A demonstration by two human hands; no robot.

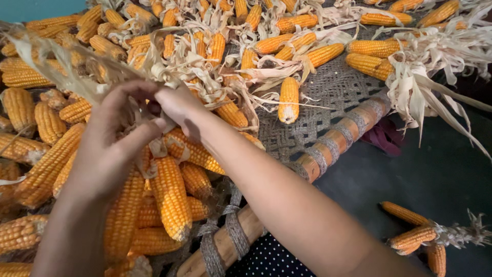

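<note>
both my grips pinched dry papery husks (pixel 148 110): left hand (pixel 110 149), right hand (pixel 177 105). below them hung bumpy orange corn cobs (pixel 171 197), long axes pointing down toward me, over the woven cot (pixel 328 92).

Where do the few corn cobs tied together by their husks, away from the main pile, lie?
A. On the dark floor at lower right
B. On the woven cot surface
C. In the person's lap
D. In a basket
A: the tied cobs lie on the dark floor, off the woven cot.
</note>
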